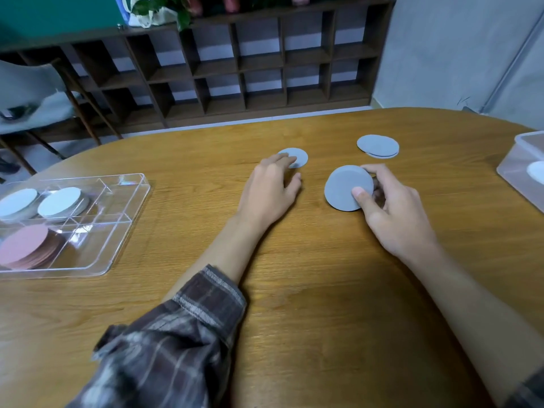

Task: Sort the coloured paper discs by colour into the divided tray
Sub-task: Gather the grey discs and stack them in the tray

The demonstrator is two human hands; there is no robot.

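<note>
Left hand (270, 187): we see its fingers loosely spread, the tips resting on a single grey disc (299, 156) that lies flat on the tabletop (323, 290).
Right hand (391, 213): thumb and fingers pinch a grey disc stack (344, 187), tilted up.
Grey pile (378, 145): farther back, apart from both hands.
Divided tray (126, 201): far left, with pink discs (25, 244) and pale discs (60, 201) in separate compartments.

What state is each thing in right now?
left hand: fingertips touching the single grey disc.
single grey disc: flat on the table.
right hand: pinches the grey disc stack, tilted.
grey disc pile: lies untouched on table.
divided tray: white discs and pink discs in separate compartments.
</note>
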